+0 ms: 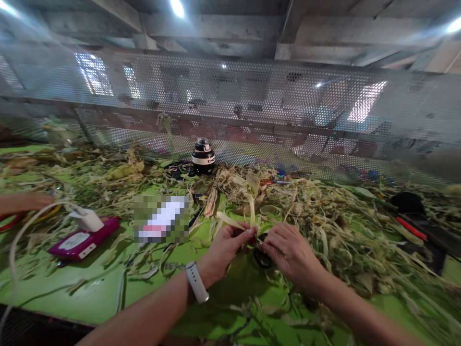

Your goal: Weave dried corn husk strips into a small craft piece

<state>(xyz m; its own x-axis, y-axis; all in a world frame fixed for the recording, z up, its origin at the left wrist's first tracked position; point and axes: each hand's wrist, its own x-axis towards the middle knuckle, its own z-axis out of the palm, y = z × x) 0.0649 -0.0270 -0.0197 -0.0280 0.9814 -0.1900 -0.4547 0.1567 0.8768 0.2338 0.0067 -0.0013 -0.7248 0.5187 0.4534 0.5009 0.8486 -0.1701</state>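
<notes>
My left hand (228, 247), with a white band on the wrist, pinches a pale dried husk strip (236, 222) that sticks up and to the left from its fingertips. My right hand (288, 252) is closed next to it, fingertips meeting the left hand's over the same strip. Both hands hover above a green table (97, 288). A dark pair of scissors (261, 258) lies on the table just under and between the hands, partly hidden by them.
Heaps of dried husk strips (324, 211) cover the table's far and right side. A magenta device with a white charger (84, 238) lies at left, another person's hand (21, 202) at the far left edge. A black-and-white jar (202, 156) stands before a perforated metal screen (252, 96).
</notes>
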